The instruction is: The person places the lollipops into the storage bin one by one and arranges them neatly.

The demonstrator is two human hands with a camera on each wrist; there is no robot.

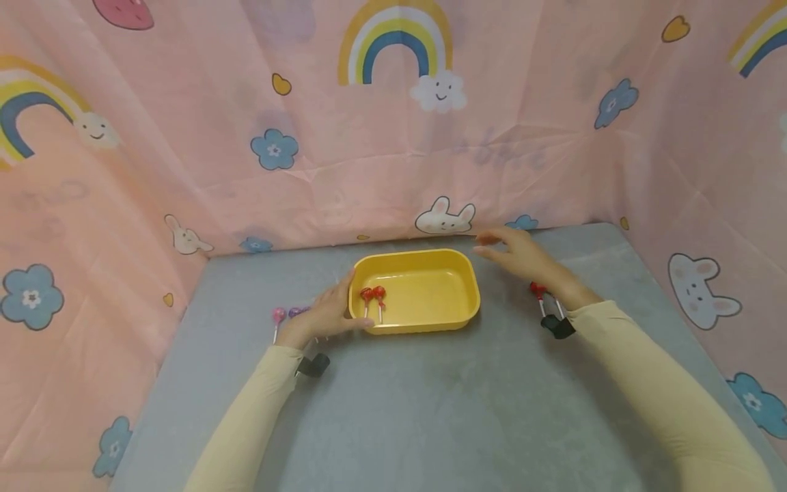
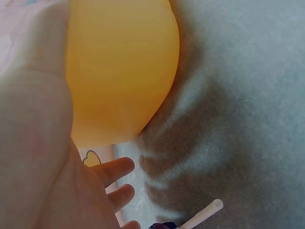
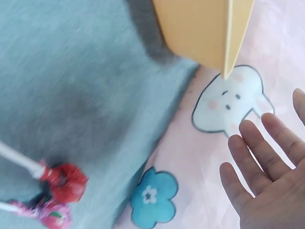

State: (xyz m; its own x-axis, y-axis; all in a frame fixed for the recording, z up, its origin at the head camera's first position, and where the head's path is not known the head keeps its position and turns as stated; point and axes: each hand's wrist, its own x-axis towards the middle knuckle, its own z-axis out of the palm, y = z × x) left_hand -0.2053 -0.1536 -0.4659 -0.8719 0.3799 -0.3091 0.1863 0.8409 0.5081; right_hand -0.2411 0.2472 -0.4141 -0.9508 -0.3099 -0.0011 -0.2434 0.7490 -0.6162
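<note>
A yellow plastic tray [image 1: 424, 328] sits near the back of the table, with two red lollipops [image 1: 379, 292] in its left end. At that end is my left hand [image 1: 328, 311], its thumb by the front left corner and its fingers loosely extended along the side. My right hand [image 1: 516, 256] hovers beyond the tray's right rear corner, holding nothing, its fingers spread and slightly bent. Below my right wrist lie a red lollipop [image 3: 69, 182] and a pink lollipop [image 3: 55, 214]. A pink lollipop [image 1: 279, 315] and purple lollipops [image 1: 295, 312] lie left of the tray, partly hidden by my left hand.
The grey table [image 1: 430, 410] meets a pink patterned cloth [image 1: 369, 150] at the back and sides. A dark wrist-camera mount [image 1: 315, 365] hangs under the left wrist, and another dark mount [image 1: 558, 326] under the right.
</note>
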